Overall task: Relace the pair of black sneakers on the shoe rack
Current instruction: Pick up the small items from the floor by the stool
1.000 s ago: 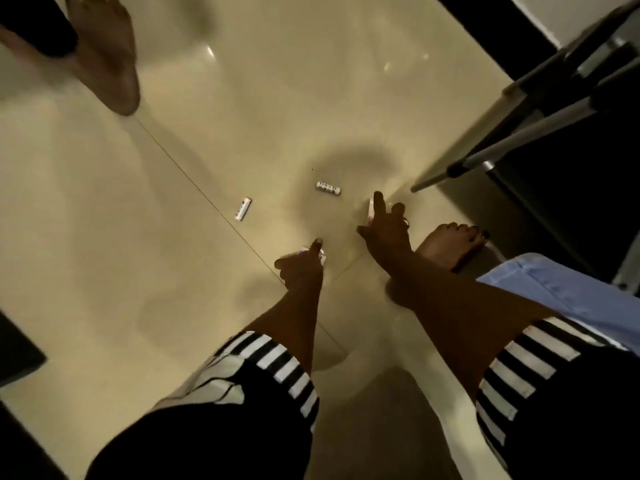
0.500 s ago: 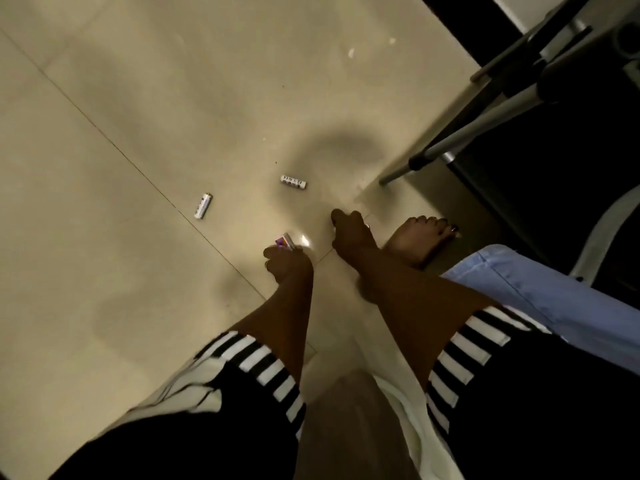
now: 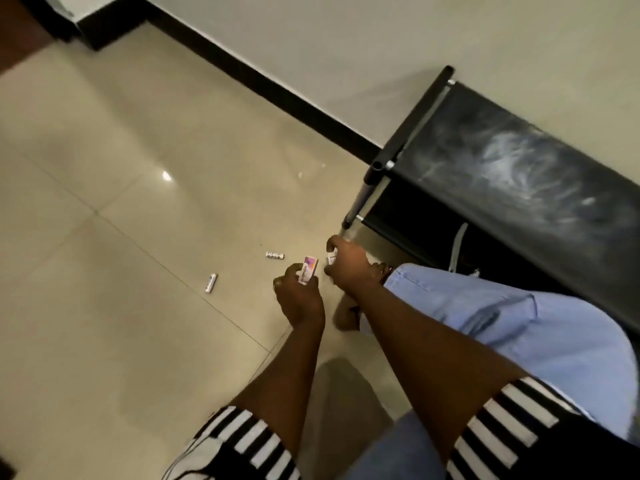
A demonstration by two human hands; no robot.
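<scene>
Relacing looks unstarted: your left hand (image 3: 299, 299) pinches a small box (image 3: 308, 270) and your right hand (image 3: 346, 261) grips a white item (image 3: 330, 259), close together by the shoe rack's (image 3: 519, 161) front corner. The sneakers aren't clearly visible on it.

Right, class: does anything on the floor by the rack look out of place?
Yes. A small cylinder lies loose on the tiles near the left hand, a second cylinder further left. The rack has a black top streaked with pale dust.
</scene>
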